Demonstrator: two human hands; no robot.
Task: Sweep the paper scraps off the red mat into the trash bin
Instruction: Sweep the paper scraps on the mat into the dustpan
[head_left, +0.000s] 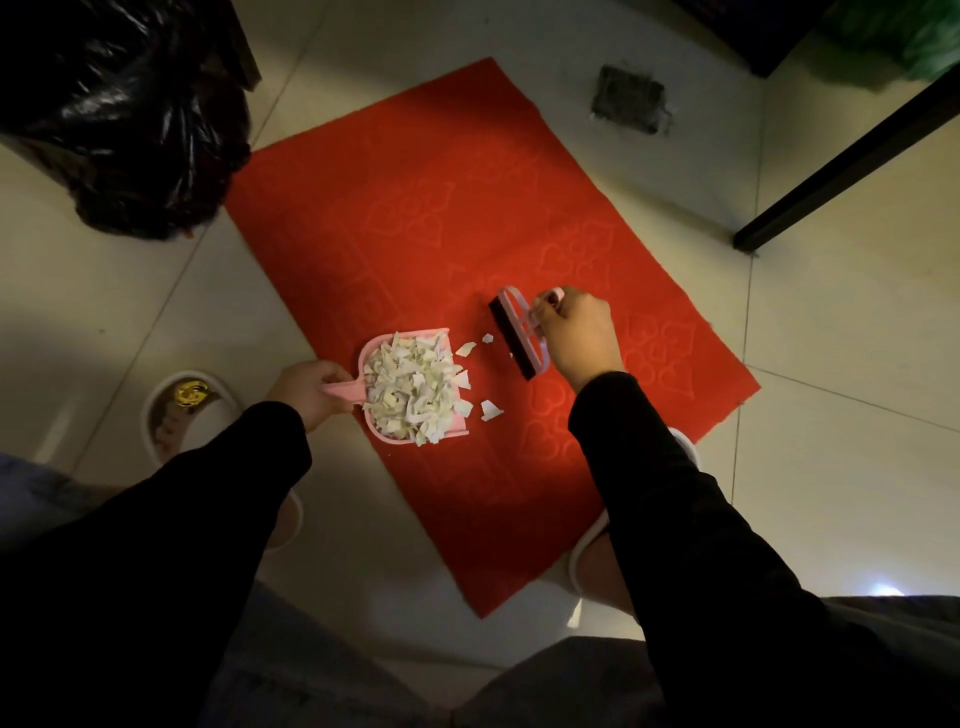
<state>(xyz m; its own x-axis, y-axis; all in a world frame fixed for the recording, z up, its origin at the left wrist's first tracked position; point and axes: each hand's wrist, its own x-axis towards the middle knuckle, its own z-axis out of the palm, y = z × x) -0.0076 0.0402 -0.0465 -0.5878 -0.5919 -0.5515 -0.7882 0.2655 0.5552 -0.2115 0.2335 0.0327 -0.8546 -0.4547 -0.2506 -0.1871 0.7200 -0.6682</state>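
**Scraps gathered in dustpan on red mat**

A pink dustpan (415, 387), heaped with white paper scraps (410, 389), is held flat on the red mat (415, 208) by its handle, which is gripped by the left hand (306, 387). A pink brush (519, 332) with dark bristles is gripped by the right hand (576, 332) just beside the pan's open edge. A few loose scraps (488, 410) are left on the mat between pan and brush. A black-lined trash bin (119, 119) is seen on the tiled floor (831, 415) at the mat's far left corner.
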